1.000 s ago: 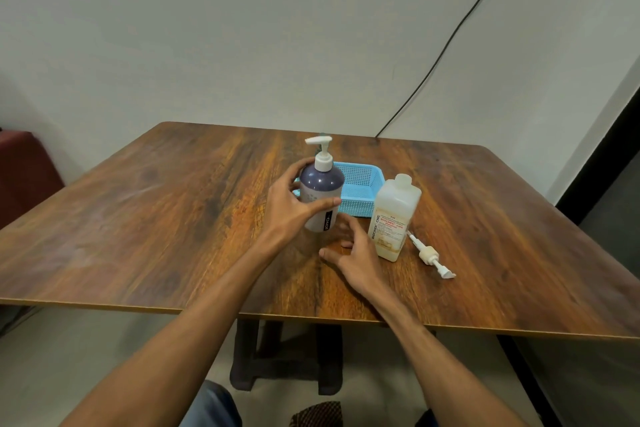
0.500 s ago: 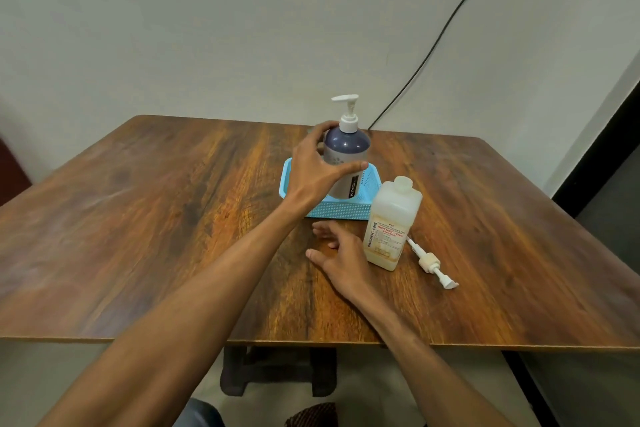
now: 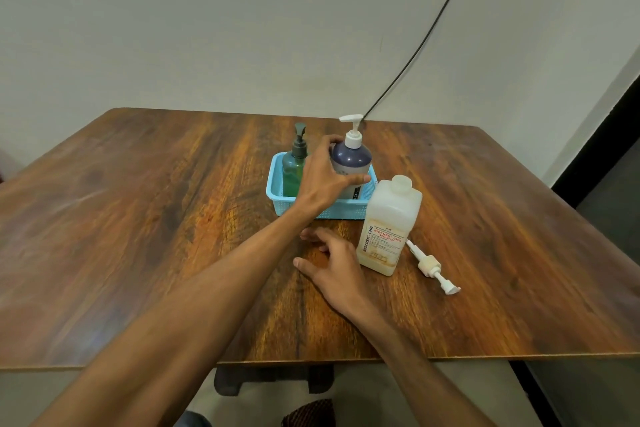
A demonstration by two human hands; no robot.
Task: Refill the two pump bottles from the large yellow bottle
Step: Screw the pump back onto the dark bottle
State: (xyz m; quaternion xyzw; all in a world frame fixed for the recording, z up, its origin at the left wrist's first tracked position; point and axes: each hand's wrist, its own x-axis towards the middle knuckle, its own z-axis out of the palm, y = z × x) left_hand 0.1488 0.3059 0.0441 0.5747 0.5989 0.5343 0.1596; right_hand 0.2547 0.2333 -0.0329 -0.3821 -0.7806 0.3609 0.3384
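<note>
Head view, nearest first: 2 bare forearms reach out over the front edge of the wooden bench (image 3: 138, 253). Right hand (image 3: 332, 269) sits low on the wood, palm down, fingers loosely spread and curled, gripping nothing, just left of the large bottle. That large yellow bottle (image 3: 389, 225) stands upright beside it, translucent, with a pale yellowish liquid low inside and a label with red print; its neck is open, no pump fitted. Off to its right, the loose white pump head (image 3: 431, 267) lies flat on the bench with its dip tube pointing back toward the bottle, close to its base, though contact is hard to judge.

Further out, the left hand (image 3: 323, 180) is wrapped around the dark purple pump bottle (image 3: 353, 163), fingers closed on its left side and thumb across the front. That bottle stands upright in the right half of the blue mesh basket (image 3: 277, 191), white pump on top with the nozzle pointing left. Whether its base is fully down on the basket floor, I cannot tell; the hand and basket wall cover it. In the left half of the same basket stands the green pump bottle (image 3: 292, 172), upright, dark pump fitted, just beside the left hand.

Beyond the bench, a black cable (image 3: 426, 35) runs diagonally up the pale wall (image 3: 173, 28).
</note>
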